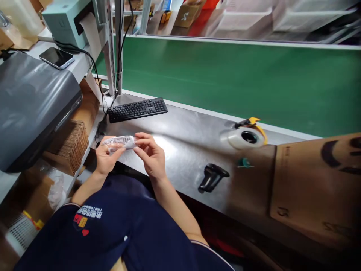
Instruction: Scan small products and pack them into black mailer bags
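Note:
Both of my hands hold a small clear plastic-wrapped packet (pixel 120 141) just above the near edge of the steel worktop (pixel 183 150). My left hand (pixel 106 157) grips its left end, with the thumb pressed along the underside. My right hand (pixel 149 154) pinches the packet's right end between fingertips and thumb. The packet lies level between the hands, with white contents and dark print that I cannot read.
A black keyboard (pixel 137 109) lies beyond the hands. A handheld scanner (pixel 212 177), a tape dispenser (pixel 247 136) and an open cardboard box (pixel 316 184) sit to the right. Grey plastic bags (pixel 31 105) and flat cartons (pixel 72 145) are stacked left. A green conveyor belt (pixel 239 79) runs behind.

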{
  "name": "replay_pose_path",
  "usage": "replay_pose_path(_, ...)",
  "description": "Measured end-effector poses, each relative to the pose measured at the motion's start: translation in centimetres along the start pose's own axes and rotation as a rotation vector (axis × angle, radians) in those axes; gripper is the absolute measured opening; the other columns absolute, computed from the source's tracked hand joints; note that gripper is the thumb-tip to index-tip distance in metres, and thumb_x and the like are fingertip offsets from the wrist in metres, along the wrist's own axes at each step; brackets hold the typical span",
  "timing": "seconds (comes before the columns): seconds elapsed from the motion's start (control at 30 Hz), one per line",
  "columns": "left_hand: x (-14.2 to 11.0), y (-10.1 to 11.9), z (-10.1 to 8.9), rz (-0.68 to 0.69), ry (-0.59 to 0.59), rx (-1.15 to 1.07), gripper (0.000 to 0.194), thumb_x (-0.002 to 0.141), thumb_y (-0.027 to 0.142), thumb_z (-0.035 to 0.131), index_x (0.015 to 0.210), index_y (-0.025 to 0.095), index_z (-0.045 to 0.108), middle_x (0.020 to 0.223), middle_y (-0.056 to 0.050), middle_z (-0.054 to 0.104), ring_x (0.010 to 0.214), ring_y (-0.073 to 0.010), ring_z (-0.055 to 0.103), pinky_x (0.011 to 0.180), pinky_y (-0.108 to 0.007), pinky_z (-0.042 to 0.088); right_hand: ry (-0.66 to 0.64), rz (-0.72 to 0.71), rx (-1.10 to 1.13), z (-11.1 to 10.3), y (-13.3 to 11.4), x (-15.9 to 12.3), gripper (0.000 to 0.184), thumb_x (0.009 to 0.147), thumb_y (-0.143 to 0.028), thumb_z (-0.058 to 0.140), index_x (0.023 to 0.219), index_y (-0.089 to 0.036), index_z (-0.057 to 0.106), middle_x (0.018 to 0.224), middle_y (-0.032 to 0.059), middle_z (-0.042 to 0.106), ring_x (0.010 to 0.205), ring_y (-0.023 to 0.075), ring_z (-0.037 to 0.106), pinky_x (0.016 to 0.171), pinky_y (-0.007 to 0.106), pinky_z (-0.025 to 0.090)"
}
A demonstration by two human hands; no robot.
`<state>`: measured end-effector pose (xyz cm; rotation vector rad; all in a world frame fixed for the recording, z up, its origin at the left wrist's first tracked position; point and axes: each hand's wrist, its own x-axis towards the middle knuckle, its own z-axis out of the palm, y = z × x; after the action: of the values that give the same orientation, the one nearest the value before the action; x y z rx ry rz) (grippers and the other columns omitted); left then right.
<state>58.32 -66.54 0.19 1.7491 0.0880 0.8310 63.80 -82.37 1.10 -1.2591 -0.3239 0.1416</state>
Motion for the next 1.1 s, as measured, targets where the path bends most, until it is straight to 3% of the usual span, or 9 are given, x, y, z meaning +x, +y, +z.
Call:
replay_pose_path(0.2, 0.0, 0.0, 0.3, 0.003, -0.012, 0.017, 0.022, 0.081, 0.042, 0.089, 0.083, 0.021, 0.085, 0.101, -0.008, 0.075, 0.091, -0.02, 0.074, 0.082, -0.035, 0.064, 0.031, -0.054, -0.075, -0.3, 0.0, 0.0, 0.021, 0.083, -0.046, 0.086, 0.082, -0.027, 0.075, 0.11, 0.0061, 0.07, 0.109, 0.0243, 0.065, 0.103, 0.046, 0.055)
replay_pose_path(0.3, 0.0, -0.2, 0.4, -0.026, -0.045, -0.02, 0.02, 0.083, 0.041, 0.088, 0.086, 0.022, 0.085, 0.102, -0.008, 0.076, 0.093, -0.0203, 0.075, 0.086, -0.036, 0.064, 0.017, -0.052, -0.032, -0.4, 0.6, 0.2, 0.019, 0.084, -0.044, 0.085, 0.081, -0.028, 0.076, 0.12, 0.0055, 0.07, 0.115, 0.0246, 0.065, 0.111, 0.05, 0.052)
replay_pose_path(0.4, 0.1, -0.5, 0.4, -0.06, -0.077, -0.054, 0.022, 0.082, 0.043, 0.088, 0.086, 0.022, 0.085, 0.101, -0.007, 0.076, 0.093, -0.0206, 0.075, 0.086, -0.036, 0.065, 0.025, -0.086, -0.079, -0.8, 1.1, 0.6, 0.015, 0.085, -0.043, 0.085, 0.093, -0.031, 0.081, 0.13, 0.0058, 0.068, 0.12, 0.0254, 0.065, 0.115, 0.052, 0.052)
replay_pose_path(0.5, 0.3, -0.7, 0.5, -0.101, -0.085, -0.078, 0.026, 0.081, 0.047, 0.088, 0.085, 0.021, 0.085, 0.101, -0.008, 0.076, 0.093, -0.0203, 0.074, 0.085, -0.036, 0.065, 0.015, -0.155, -0.18, -1.2, 1.2, 0.9, 0.021, 0.084, -0.042, 0.085, 0.104, -0.034, 0.083, 0.127, 0.0067, 0.069, 0.119, 0.0266, 0.065, 0.112, 0.053, 0.055)
replay_pose_path(0.67, 0.3, -1.0, 1.0, -0.154, -0.076, -0.115, 0.027, 0.081, 0.048, 0.088, 0.086, 0.021, 0.085, 0.1, -0.007, 0.075, 0.093, -0.0195, 0.075, 0.084, -0.034, 0.065, 0.078, -0.27, -0.269, -1.3, 1.5, 1.0, 0.007, 0.087, -0.036, 0.082, 0.093, -0.035, 0.083, 0.12, 0.0062, 0.069, 0.106, 0.0255, 0.069, 0.102, 0.053, 0.06)
replay_pose_path(0.77, 0.3, -0.9, 1.1, -0.06, -0.037, -0.044, 0.02, 0.083, 0.041, 0.088, 0.088, 0.022, 0.086, 0.102, -0.007, 0.075, 0.094, -0.0198, 0.074, 0.085, -0.034, 0.065, 0.095, -0.197, -0.204, -0.9, 1.5, 1.1, 0.012, 0.084, -0.037, 0.085, 0.094, -0.032, 0.08, 0.116, 0.0063, 0.07, 0.109, 0.0255, 0.068, 0.103, 0.051, 0.059)
replay_pose_path(0.97, 0.4, -0.6, 1.0, 0.247, -0.012, 0.078, 0.01, 0.086, 0.022, 0.085, 0.096, 0.024, 0.086, 0.106, -0.006, 0.074, 0.094, -0.0165, 0.075, 0.084, -0.031, 0.065, 0.04, 0.116, -0.008, -0.4, 0.7, 1.3, 0.02, 0.08, -0.04, 0.088, 0.081, -0.025, 0.074, 0.107, 0.005, 0.073, 0.103, 0.0226, 0.067, 0.099, 0.045, 0.056)
replay_pose_path(1.1, 0.5, -0.6, 0.7, 0.243, -0.022, 0.109, 0.007, 0.087, 0.022, 0.084, 0.094, 0.023, 0.085, 0.103, -0.006, 0.074, 0.095, -0.0175, 0.074, 0.085, -0.033, 0.065, 0.056, 0.119, 0.069, -0.3, 1.1, 1.0, 0.021, 0.076, -0.042, 0.091, 0.077, -0.027, 0.076, 0.113, 0.0041, 0.072, 0.111, 0.0239, 0.065, 0.107, 0.047, 0.052)
